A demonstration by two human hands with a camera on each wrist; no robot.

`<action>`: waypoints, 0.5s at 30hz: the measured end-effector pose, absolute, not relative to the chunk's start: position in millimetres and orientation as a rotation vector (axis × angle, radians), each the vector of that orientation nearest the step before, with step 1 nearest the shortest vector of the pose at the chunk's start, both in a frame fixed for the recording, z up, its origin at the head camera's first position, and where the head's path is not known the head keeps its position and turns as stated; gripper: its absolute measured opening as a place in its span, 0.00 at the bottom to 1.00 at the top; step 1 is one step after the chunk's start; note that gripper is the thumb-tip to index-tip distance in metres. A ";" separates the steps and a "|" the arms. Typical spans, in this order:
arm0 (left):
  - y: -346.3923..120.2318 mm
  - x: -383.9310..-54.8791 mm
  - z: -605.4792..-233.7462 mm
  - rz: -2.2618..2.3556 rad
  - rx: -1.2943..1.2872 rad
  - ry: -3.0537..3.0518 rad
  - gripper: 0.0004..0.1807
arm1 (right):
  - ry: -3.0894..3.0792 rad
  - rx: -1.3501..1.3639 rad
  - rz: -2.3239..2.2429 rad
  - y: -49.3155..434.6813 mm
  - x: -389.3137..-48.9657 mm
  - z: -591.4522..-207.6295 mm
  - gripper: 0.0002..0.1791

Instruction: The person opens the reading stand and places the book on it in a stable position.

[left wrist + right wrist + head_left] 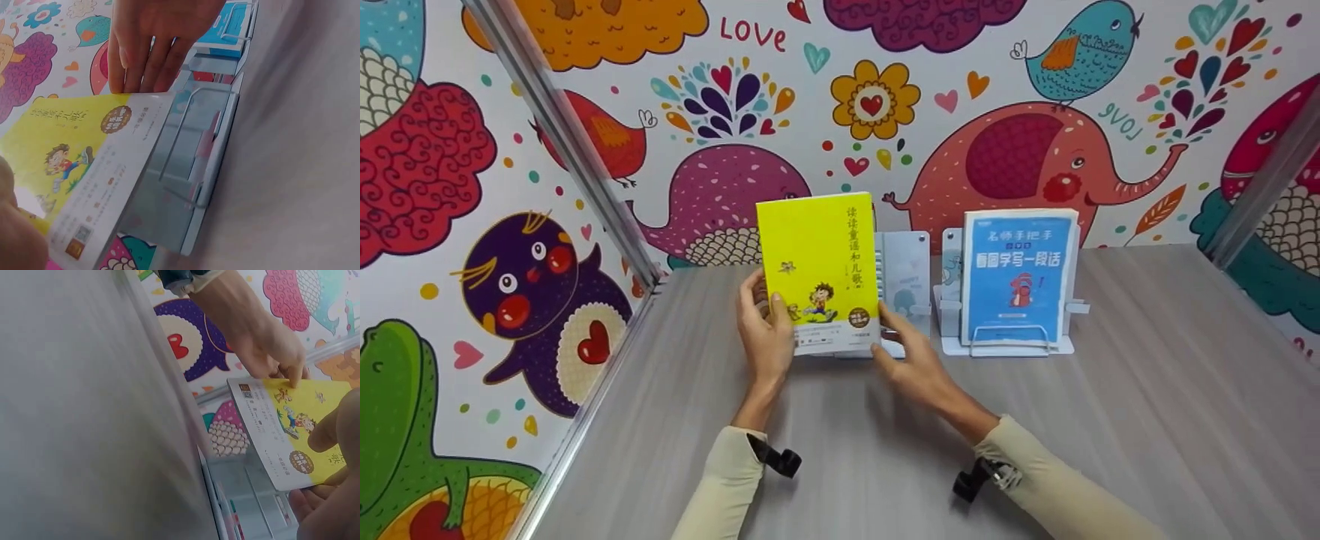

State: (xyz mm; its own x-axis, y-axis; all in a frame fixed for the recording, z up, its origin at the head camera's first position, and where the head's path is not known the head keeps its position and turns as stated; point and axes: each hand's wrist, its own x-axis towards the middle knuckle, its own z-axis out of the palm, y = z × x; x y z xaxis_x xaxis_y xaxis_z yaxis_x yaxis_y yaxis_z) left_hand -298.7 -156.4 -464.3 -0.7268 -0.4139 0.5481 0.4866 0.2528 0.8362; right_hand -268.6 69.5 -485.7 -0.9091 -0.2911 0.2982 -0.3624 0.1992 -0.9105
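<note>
A yellow children's book (817,255) with a white band along the bottom is held nearly upright, its cover facing me. My left hand (765,326) grips its left edge, thumb on the front and fingers behind. At the lower right edge, my right hand (913,361) holds the book; in the right wrist view its thumb (325,433) lies over the cover. Behind and beneath the book stands a pale metal bookstand (906,274), partly hidden by it. In the left wrist view the stand's wire holder (179,132) shows below the book's bottom edge.
To the right, a blue book (1020,262) leans on a second bookstand (951,322), behind its front wire. Both stands are on a grey wood-grain table (840,465). Cartoon-printed walls (870,172) enclose the back and sides, with a metal post (577,142) at the left corner.
</note>
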 end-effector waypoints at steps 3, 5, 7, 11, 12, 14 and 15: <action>-151.1 -301.0 -462.8 -1.554 -0.103 -1.817 0.23 | -2.356 0.616 1.814 79.7 -273.4 -485.2 0.40; -147.5 -300.1 -458.8 -1.527 -0.122 -1.834 0.22 | -2.333 0.604 1.783 85.7 -276.3 -485.6 0.39; -145.9 -302.5 -458.1 -1.512 -0.134 -1.852 0.20 | -2.318 0.598 1.743 91.8 -279.3 -485.8 0.39; -141.4 -312.6 -461.2 -1.514 -0.164 -1.850 0.17 | -2.274 0.593 1.695 102.3 -286.9 -485.6 0.39; -139.3 -314.3 -460.3 -1.535 -0.167 -1.844 0.17 | -2.270 0.585 1.695 104.5 -288.6 -484.8 0.39; -133.8 -317.8 -458.0 -1.552 -0.171 -1.827 0.18 | -2.261 0.560 1.709 108.0 -291.6 -484.1 0.39; -131.1 -319.5 -456.6 -1.559 -0.172 -1.817 0.18 | -2.258 0.546 1.721 109.4 -292.8 -484.0 0.40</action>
